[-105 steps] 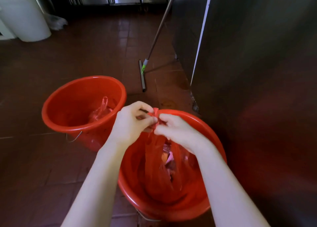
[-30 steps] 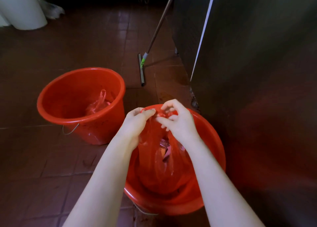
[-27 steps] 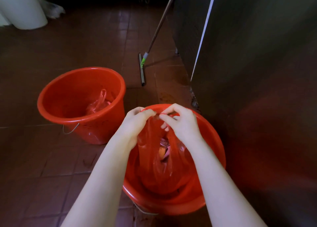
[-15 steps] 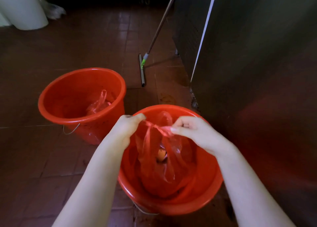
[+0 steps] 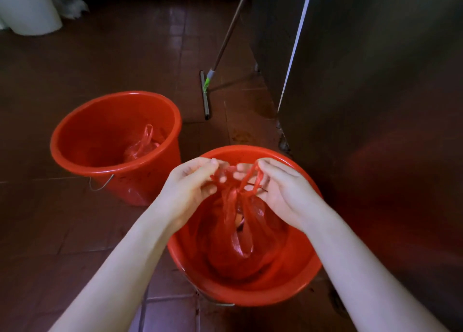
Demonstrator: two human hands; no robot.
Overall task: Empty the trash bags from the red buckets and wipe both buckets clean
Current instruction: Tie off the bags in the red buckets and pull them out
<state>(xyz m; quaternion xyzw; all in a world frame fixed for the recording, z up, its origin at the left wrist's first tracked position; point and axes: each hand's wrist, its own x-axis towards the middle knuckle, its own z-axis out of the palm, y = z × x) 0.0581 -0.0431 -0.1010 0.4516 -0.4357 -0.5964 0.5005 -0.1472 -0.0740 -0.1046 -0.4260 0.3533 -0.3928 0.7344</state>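
- Two hands meet above the near red bucket (image 5: 295, 291), over its far rim, each pinching a handle loop of the red trash bag (image 5: 240, 231) that hangs down inside that bucket
- left hand (image 5: 190, 184) has thumb and fingers closed on the left loop; right hand (image 5: 280, 189) has the right loop twisted around its fingers, palm turned inward; the two loops cross between them, so the tying looks only part done
- bag's long axis runs straight down from the hands to the floor of the near bucket, its belly resting low inside; the hands are directly over it, so the coming lift would be a plain upward pull, neither hand clearly nearer
- left of the near bucket and farther from the person stands the second red bucket (image 5: 75, 156), with a smaller red bag (image 5: 142, 146) crumpled at its bottom, untouched; the left hand is on its side
- beyond the near bucket a floor squeegee (image 5: 206, 98) leans toward the steel cabinet (image 5: 375, 81), which stands close on the near bucket's right and may crowd a swing that way
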